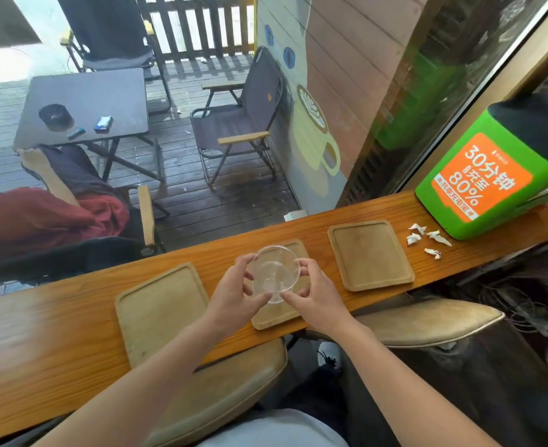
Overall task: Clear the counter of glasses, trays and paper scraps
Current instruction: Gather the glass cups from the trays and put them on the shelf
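Clear glass (276, 274), round, thin-walled, empty; held upright over the middle wooden tray (293, 251), whether lifted or resting on it I cannot tell. Left hand (235, 293) grips the glass on its left side, thumb low, fingers curled round the wall; right hand (316, 293) grips the right side the same way; both forearms bare.

Three trays on the counter (56, 324), all pale wood, rectangular with rounded corners and a shallow raised rim, matte and a little worn; left tray (160, 309) near the front edge, bare; right tray (370, 254) likewise bare, well apart from the left one with the middle tray between. Paper scraps (427, 238), white, crumpled, several small pieces, scattered just right of the right tray and near a green charging box (479, 185) with an orange label and black top.

Counter is a long narrow plank, orange-brown varnished wood with visible grain, glossy; two tan padded stool seats (434, 321) tucked under its near edge. Beyond the counter, a window onto a wet dark plank deck; a dark square folding table (85, 104) carrying an ashtray (55, 116) and a small blue pack; folding chairs (237, 124) with dark fabric and light wood armrests; a dark slatted fence at the back; a painted coffee-cup mural (314, 137) on the wall at right.
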Demonstrator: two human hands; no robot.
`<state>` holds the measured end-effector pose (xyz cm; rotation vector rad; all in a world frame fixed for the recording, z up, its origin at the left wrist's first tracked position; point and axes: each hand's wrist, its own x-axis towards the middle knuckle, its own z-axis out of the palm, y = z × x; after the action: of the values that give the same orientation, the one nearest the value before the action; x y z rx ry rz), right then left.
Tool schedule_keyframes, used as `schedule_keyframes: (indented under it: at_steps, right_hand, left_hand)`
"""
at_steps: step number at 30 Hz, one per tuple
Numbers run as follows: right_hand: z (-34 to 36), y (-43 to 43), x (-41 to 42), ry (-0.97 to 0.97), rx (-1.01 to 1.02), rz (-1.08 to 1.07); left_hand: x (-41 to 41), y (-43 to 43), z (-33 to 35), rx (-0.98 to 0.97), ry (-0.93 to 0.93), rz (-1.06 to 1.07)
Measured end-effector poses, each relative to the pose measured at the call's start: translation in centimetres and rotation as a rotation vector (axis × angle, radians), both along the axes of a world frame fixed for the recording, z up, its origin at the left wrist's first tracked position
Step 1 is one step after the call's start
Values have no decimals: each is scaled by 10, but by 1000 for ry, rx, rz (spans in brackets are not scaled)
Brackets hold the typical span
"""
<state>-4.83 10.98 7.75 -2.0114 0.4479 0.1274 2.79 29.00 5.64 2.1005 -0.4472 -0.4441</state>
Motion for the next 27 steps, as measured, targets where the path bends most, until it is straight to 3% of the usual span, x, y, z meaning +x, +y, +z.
schedule_keyframes:
  at_steps: [18, 27]
  right_hand:
    - [-36, 1, 4, 146, -83, 12]
    - [-34, -11, 4, 239, 147, -61]
  left_hand:
    - [-5, -15, -31, 110, 172, 21]
    - [3, -5, -31, 20, 359, 25]
